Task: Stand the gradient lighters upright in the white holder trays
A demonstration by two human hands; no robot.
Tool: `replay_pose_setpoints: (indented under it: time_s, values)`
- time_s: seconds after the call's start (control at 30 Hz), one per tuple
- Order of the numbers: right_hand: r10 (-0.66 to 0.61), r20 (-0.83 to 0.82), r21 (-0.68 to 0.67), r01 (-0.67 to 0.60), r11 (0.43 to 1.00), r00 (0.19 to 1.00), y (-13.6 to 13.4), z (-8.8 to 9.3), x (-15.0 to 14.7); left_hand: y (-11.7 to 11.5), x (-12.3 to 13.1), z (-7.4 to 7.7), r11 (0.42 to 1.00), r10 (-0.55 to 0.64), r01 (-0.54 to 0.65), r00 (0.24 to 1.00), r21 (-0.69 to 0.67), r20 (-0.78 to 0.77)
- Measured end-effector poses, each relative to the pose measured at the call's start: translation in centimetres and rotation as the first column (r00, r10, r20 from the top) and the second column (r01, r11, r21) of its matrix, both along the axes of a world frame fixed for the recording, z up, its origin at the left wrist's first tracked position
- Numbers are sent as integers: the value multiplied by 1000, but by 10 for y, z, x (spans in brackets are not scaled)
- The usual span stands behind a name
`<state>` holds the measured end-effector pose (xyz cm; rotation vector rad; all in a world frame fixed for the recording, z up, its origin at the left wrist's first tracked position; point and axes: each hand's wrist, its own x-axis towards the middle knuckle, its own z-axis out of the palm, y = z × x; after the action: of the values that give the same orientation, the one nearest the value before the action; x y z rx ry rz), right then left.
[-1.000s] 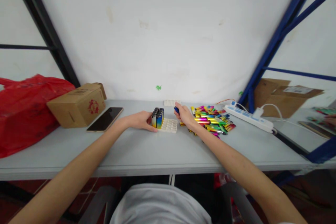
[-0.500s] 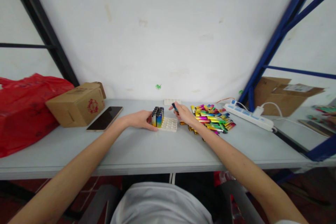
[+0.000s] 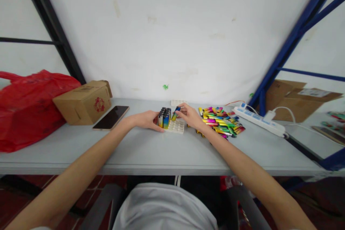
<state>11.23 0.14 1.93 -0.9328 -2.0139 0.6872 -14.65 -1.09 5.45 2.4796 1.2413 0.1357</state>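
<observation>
In the head view a white tray (image 3: pixel 177 127) with round pockets lies on the table. Several lighters (image 3: pixel 164 118) with black tops and shiny yellow-blue bodies stand upright, packed together in its left part. My left hand (image 3: pixel 148 120) is curved round the tray's left end, thumb along the front corner, fingers partly hidden behind the lighters. Between the thumb and fingers of my right hand (image 3: pixel 189 115) is one tilted lighter (image 3: pixel 175 113), blue above and yellow below, held over the tray's bare pockets. To the right lies a loose pile of shiny multicoloured lighters (image 3: pixel 221 121).
Behind the tray, a second white tray (image 3: pixel 179 102) lies by the wall. A phone (image 3: pixel 111 117), a cardboard box (image 3: pixel 82 103) and a red plastic bag (image 3: pixel 35 109) are at left. At right are a power strip (image 3: pixel 258 119), flattened cardboard (image 3: pixel 291 99) and a blue frame post (image 3: pixel 285 52).
My right hand has brought its lighter left and down, from above the tray's right edge to beside the upright lighters. My left hand keeps its place at the tray; the view has shifted slightly.
</observation>
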Motion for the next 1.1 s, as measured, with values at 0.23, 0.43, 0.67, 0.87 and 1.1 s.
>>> replay_pose_setpoints:
  time_s: [0.23,0.43,0.67,0.87,1.1]
  values:
    - [8,222,128,-38,991,975,-3,3,-3,-3,2,4,1000,-9,9,1000,-19,-7]
    - [5,420,201,-99,975,908,-6,6,-5,-3,0,4,1000,-13,13,1000,-2,-19]
    - [-203,524,326,25,945,827,4,34,45,-2,2,3,1000,-12,12,999,0,-48]
    - [-343,735,254,231,939,585,9,50,87,-1,1,3,1000,-2,2,999,2,-43]
    - [-42,799,-20,97,995,599,-16,63,77,-2,2,3,1000,-12,12,999,-5,-39]
